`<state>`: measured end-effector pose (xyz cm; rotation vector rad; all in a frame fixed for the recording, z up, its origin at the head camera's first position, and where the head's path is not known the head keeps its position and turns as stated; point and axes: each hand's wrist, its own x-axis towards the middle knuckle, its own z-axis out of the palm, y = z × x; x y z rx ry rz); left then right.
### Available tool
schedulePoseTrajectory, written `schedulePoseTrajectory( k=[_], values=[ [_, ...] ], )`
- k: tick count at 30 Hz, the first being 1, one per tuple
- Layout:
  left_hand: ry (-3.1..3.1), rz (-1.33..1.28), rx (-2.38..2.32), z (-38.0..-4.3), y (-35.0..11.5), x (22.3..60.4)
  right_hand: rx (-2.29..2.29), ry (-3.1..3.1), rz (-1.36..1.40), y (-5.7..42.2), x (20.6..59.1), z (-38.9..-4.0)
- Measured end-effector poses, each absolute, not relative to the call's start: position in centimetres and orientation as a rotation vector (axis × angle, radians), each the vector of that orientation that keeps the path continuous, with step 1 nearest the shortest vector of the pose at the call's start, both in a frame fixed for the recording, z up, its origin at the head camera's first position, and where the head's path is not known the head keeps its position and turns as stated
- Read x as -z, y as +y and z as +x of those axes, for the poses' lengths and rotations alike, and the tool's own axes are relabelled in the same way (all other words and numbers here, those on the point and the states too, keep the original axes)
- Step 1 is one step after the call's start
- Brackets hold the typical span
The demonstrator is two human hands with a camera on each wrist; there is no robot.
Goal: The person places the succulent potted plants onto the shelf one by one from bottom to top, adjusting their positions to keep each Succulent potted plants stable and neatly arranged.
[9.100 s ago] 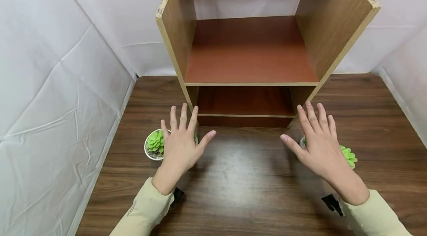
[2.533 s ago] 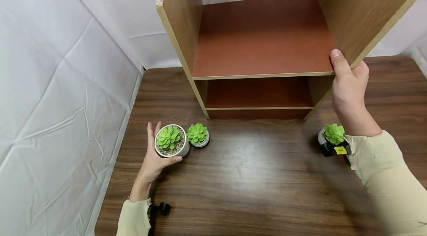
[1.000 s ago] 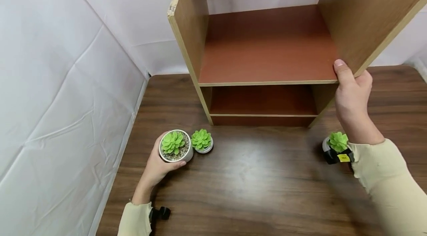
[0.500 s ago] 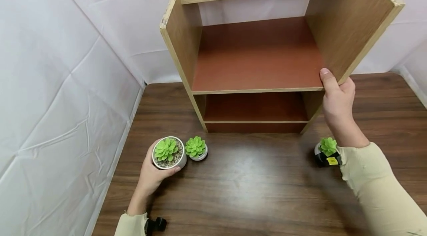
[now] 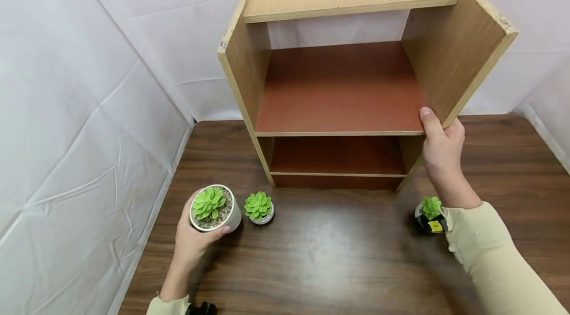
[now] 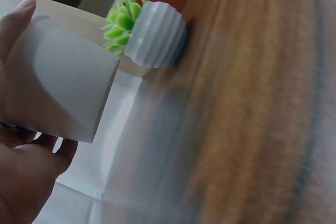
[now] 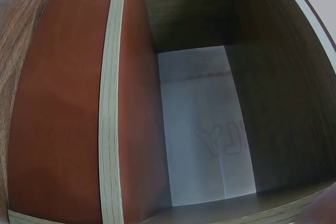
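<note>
My left hand [image 5: 189,241] holds a smooth white pot with a green succulent [image 5: 208,203] set in gravel, thumb along its front side. In the left wrist view the same white pot [image 6: 63,77] hangs over the table, fingers behind and under its side. Just right of it stands a smaller ribbed pot with a succulent [image 5: 258,206]. With my right hand [image 5: 443,154] I grip the right side panel of a wooden shelf unit [image 5: 343,92], thumb on the red middle board. The right wrist view looks into its lower compartment [image 7: 205,129].
Another small potted succulent [image 5: 431,207] stands on the dark wooden table [image 5: 325,255] at the right, partly covered by a black wrist strap [image 5: 438,223] and the right sleeve. White cloth walls [image 5: 80,132] enclose the table at the left and back.
Earlier both hands were spread over the table; then the left took the potted succulent and the right gripped the shelf unit. Now the held pot has moved left, away from the small one.
</note>
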<state>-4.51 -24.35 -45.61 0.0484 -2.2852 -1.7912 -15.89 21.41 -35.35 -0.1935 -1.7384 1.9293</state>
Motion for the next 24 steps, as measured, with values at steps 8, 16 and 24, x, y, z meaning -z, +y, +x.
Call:
schedulePoseTrajectory(
  k=[8, 16, 24],
  values=[
    [-2.231, -0.019, 1.796, -4.6, -24.3, 44.6, -1.944, -1.746, -0.173, 21.2, 35.8, -15.6],
    [-2.197, 0.02, 1.805, -4.3, -23.5, 43.8, -1.913, -1.763, -0.155, 21.2, 35.8, -15.7],
    [-2.161, 0.012, 1.812, -4.1, -22.2, 42.4, -1.862, -1.798, -0.143, 21.5, 35.7, -15.8]
  ],
)
